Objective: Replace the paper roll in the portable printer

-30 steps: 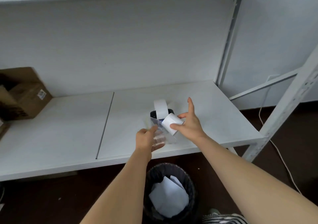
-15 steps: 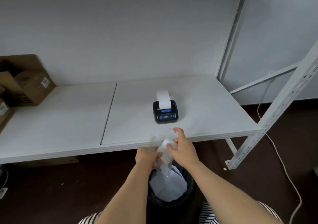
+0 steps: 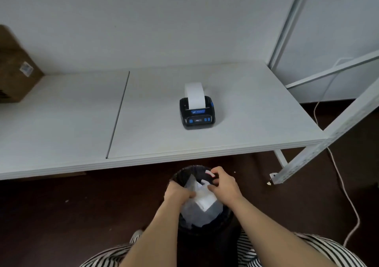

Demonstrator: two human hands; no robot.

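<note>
Both hands work over a black wastebasket (image 3: 184,176) on the dark floor, below the front edge of a white shelf (image 3: 235,139). The left hand (image 3: 177,191) pinches the edge of a clear plastic wrapper (image 3: 191,185); the right hand (image 3: 223,184), just beside it, curls its fingers around something small and white at the wrapper's far side, too blurred to identify. White crumpled paper (image 3: 202,205) lies in the basket directly beneath the hands. Beyond the hands, well apart from them, the black-and-blue portable printer (image 3: 197,116) sits on the shelf, a strip of white paper (image 3: 194,95) standing up from its slot. Far to the left, a cardboard box (image 3: 15,69) rests against the wall. A white cable (image 3: 338,176) trails across the floor to the right.
</note>
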